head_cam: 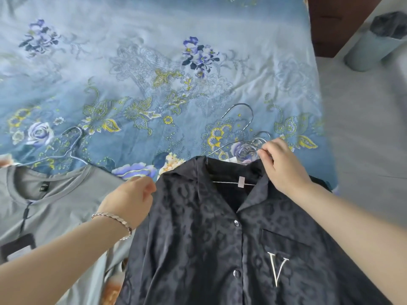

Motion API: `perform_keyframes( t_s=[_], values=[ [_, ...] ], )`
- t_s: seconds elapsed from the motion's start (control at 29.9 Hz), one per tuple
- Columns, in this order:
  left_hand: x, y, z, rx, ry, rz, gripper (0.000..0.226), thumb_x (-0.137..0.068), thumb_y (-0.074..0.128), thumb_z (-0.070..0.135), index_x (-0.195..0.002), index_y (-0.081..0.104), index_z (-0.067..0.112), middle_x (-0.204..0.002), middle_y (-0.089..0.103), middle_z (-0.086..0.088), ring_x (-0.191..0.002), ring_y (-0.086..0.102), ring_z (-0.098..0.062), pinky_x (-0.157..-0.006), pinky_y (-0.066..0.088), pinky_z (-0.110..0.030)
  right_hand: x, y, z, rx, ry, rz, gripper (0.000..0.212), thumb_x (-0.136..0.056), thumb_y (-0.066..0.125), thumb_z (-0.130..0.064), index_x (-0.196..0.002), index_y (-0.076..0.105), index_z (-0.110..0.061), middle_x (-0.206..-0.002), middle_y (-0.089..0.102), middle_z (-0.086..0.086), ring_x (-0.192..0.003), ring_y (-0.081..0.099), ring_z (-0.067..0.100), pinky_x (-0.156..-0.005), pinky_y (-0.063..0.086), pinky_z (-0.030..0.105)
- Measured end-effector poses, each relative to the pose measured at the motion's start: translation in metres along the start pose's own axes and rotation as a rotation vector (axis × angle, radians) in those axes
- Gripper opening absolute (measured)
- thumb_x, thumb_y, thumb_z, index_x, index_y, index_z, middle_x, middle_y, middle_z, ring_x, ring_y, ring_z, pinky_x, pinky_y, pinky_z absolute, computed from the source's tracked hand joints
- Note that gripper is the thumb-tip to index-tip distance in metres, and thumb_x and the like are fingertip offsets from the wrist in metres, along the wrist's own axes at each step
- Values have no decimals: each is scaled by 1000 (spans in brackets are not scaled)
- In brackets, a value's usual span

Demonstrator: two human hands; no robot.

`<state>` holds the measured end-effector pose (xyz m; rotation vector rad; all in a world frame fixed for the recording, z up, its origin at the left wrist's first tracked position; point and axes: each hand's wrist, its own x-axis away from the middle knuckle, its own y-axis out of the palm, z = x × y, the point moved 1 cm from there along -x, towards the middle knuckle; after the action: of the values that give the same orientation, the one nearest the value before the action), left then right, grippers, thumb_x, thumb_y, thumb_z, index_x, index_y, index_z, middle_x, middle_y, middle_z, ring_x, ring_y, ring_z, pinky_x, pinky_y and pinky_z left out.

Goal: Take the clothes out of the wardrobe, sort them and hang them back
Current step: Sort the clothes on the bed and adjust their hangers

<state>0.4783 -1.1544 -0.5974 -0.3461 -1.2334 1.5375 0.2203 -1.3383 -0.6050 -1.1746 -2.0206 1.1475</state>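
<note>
Laundry on floral bedspread (154,62): my left hand (132,201) is gripping the dark shirt (209,238) by its shoulder while my right hand (284,170) is pinching its wire hanger (255,141) at the collar.

- I see a blue floral bedspread (154,62) filling most of my view.
- 1 pale bin (372,49) with a dark liner stands on the grey floor (363,128).
- Brown furniture (337,23) sits near the bin.
</note>
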Motion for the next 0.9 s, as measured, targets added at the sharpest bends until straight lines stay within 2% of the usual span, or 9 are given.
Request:
perform_keyframes(
  t_s=[0.07, 0.13, 0.23, 0.3, 0.37, 0.5, 0.64, 0.77, 0.9],
  values=[
    [11, -14, 1, 56, 3, -1, 31, -82, 28, 23, -85, 59, 18, -112, 58, 0, -126, 42, -1, -105, 30, -19, 11, -11, -13, 62, 28, -35, 22, -95, 48, -24, -79, 51, -9, -91, 45, -2, -78, 45, 19, -64, 37, 31],
    [24, -35, 11, 117, 13, 22, 22, -90, 40, 12, -89, 62, 14, -115, 58, 9, -114, 40, 14, -98, 27, -7, 18, -24, -28, 94, 37, -130, 30, -93, 52, -29, -74, 58, -7, -96, 53, -1, -82, 51, 21, -70, 42, 31],
    [53, -70, 16, 78, -4, 73, 18, -88, 50, 2, -91, 67, 7, -101, 57, 11, -101, 49, -7, -85, 33, -18, 32, -49, -61, 127, 55, -336, 40, -96, 46, -36, -77, 69, -9, -107, 55, -5, -92, 51, 15, -68, 35, 18],
    [76, -92, 10, 63, -38, 89, 17, -86, 51, 3, -93, 66, 8, -100, 61, 4, -102, 57, -19, -88, 42, -27, 47, -72, -88, 21, 76, -305, 45, -97, 44, -33, -60, 62, -15, -106, 53, -5, -91, 48, 11, -62, 30, 16],
    [105, -116, 2, 55, -77, 79, 18, -86, 50, 4, -90, 62, 17, -102, 63, -3, -101, 58, -25, -90, 44, -32, 65, -96, -117, -39, 63, -217, 43, -97, 44, -31, -64, 63, -12, -99, 55, -3, -90, 50, 12, -65, 27, 23],
    [178, -160, -16, 77, -88, 161, 21, -86, 50, 5, -85, 54, 25, -103, 65, -3, -100, 59, -25, -89, 46, -31, 116, -141, -191, 14, -11, -128, 50, -95, 44, -36, -61, 43, 0, -61, 43, 9, -65, 44, 25, -59, 29, 32],
    [258, -206, -47, 46, -133, 225, 21, -89, 47, 11, -99, 64, 18, -108, 64, -2, -102, 60, -24, -89, 46, -30, 180, -176, -288, 10, -64, -78, 50, -95, 47, -39, -55, 31, -13, -51, 35, 2, -59, 40, 23, -56, 26, 33],
    [349, -252, -92, 22, -134, 276, 20, -90, 46, 11, -95, 65, 14, -101, 66, -4, -97, 60, -25, -87, 47, -31, 252, -198, -398, -26, -150, -40, 53, -95, 47, -38, -51, 26, -15, -47, 29, -1, -51, 33, 17, -54, 24, 33],
    [440, -292, -147, -21, -184, 349, 19, -92, 43, 13, -88, 61, 13, -90, 62, -4, -85, 57, -24, -76, 44, -28, 315, -203, -500, -79, -256, -29, 55, -96, 46, -36, -50, 24, -16, -45, 27, -1, -46, 30, 17, -53, 23, 31]
  ],
)
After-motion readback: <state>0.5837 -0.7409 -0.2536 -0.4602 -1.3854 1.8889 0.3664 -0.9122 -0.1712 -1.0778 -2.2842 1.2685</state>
